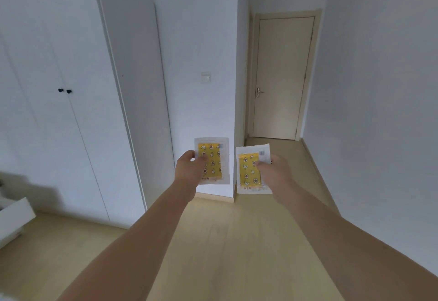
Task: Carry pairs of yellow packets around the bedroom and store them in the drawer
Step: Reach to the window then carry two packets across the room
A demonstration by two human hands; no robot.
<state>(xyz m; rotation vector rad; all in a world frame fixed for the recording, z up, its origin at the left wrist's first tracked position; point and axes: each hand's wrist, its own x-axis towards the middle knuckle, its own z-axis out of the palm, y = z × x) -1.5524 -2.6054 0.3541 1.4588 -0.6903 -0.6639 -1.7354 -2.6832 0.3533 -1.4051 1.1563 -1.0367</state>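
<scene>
- One open white drawer (14, 217) juts out at the far left edge, low over the wood floor (225, 241).
- One white wardrobe (71, 87) fills the left, with two dark knobs (64, 90) side by side.
- Two yellow packets, one per hand, are held up at mid-scene, apart.
- The left hand (189, 166) pinches the left packet (213, 160) at its left edge.
- The right hand (272, 170) pinches the right packet (248, 170) at its right edge.
- One closed door (282, 77) stands far right; bare floor runs toward it along the right wall.
</scene>
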